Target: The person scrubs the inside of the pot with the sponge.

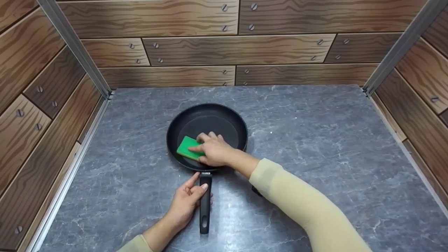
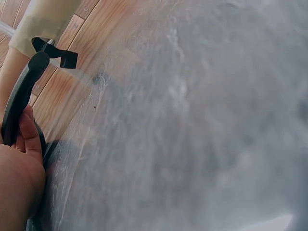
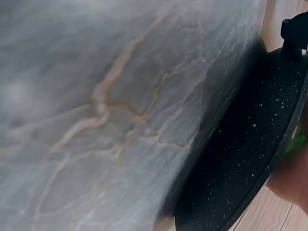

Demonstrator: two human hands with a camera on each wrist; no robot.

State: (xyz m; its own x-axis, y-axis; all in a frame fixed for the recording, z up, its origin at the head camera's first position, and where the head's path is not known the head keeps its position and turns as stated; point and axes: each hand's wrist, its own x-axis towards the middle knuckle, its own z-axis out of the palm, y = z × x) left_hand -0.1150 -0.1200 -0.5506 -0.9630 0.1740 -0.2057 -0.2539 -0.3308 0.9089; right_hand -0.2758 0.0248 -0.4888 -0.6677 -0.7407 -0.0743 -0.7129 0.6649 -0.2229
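Observation:
A round black frying pan sits on the grey marbled tabletop, its handle pointing toward me. My left hand grips that handle near the pan, thumb on top; in the left wrist view the fingers curl around it. Inside the pan, my right hand holds a green sponge against the near-left part of the pan's floor. In the right wrist view the speckled outer side of the pan hides most of the sponge and of the right hand.
Wood-patterned panels wall the marbled tabletop at the back and both sides. Metal corner posts stand at the back corners. A small black piece shows partly under the right forearm.

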